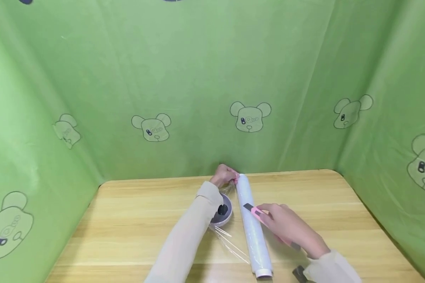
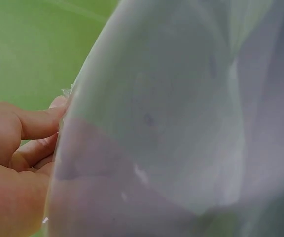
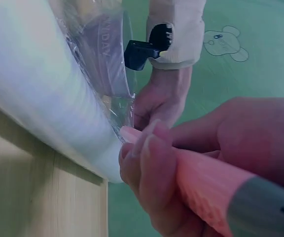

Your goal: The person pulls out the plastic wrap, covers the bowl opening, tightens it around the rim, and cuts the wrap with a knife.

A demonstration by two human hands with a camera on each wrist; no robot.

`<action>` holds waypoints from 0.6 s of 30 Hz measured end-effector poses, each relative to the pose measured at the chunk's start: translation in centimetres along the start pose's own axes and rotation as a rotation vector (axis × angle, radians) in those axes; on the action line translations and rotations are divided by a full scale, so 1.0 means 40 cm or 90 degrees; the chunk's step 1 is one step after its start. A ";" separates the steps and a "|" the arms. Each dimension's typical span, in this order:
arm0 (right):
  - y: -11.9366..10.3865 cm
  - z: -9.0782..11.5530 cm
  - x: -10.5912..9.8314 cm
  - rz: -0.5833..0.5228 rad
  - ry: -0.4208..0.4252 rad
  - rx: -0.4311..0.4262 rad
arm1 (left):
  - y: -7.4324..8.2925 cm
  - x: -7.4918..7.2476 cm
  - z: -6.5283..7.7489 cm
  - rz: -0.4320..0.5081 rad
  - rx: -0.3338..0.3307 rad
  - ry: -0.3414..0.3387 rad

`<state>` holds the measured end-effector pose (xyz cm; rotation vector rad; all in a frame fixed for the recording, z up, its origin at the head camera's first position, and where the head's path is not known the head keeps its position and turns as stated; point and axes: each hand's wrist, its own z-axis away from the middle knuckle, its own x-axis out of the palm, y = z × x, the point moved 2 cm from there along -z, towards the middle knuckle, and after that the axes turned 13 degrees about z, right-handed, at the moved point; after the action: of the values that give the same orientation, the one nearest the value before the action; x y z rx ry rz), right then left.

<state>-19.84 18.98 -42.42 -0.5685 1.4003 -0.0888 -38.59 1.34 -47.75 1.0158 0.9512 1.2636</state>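
Observation:
A white roll of cling film lies lengthwise on the wooden table. At its far end my left hand pinches the pulled-out clear film; in the left wrist view the fingertips grip the film's edge. My right hand grips a pink utility knife whose dark tip rests on the roll's middle. The right wrist view shows the knife's pink handle in my right hand, against the roll. A small round bowl sits under the film, left of the roll.
Green cloth printed with bear faces walls the table at the back and both sides. A sheet of film trails over the table left of the roll. A dark small object lies near my right sleeve.

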 end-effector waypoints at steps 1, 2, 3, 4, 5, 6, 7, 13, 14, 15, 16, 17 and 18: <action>-0.003 -0.005 0.002 -0.003 -0.003 0.003 | 0.001 0.000 0.000 -0.002 0.002 0.001; -0.005 -0.009 0.004 -0.007 -0.005 0.005 | 0.002 0.000 0.001 -0.001 0.003 0.001; -0.007 -0.013 0.005 -0.011 -0.010 0.010 | 0.003 0.000 0.001 -0.001 0.004 -0.001; -0.009 -0.017 0.008 -0.014 -0.015 0.016 | 0.003 -0.001 0.003 -0.001 0.004 -0.001; -0.011 -0.020 0.011 -0.016 -0.019 0.019 | 0.003 -0.002 0.004 -0.001 0.005 -0.005; -0.013 -0.023 0.014 -0.020 -0.024 0.021 | 0.003 -0.003 0.005 -0.001 0.005 -0.006; -0.015 -0.024 0.017 -0.025 -0.031 0.025 | 0.004 -0.003 0.006 -0.001 0.005 -0.005; -0.032 -0.007 0.031 -0.031 -0.057 0.036 | 0.006 -0.003 0.001 0.003 -0.012 -0.005; -0.035 -0.002 0.033 -0.027 -0.055 0.036 | 0.006 -0.003 0.001 0.003 -0.013 -0.006; -0.037 0.003 0.034 -0.026 -0.054 0.035 | 0.007 -0.004 0.001 0.004 -0.013 -0.007; -0.037 0.008 0.036 -0.023 -0.054 0.035 | 0.008 -0.003 0.002 0.006 -0.014 -0.008; -0.038 0.012 0.037 -0.021 -0.052 0.033 | 0.007 -0.003 0.003 0.007 -0.009 -0.007; -0.037 0.015 0.037 -0.024 -0.052 0.029 | 0.007 -0.002 0.003 0.009 -0.009 -0.005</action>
<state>-18.59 17.33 -43.10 -0.5540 1.3049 -0.1256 -38.57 1.24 -47.46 1.0175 0.9290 1.2748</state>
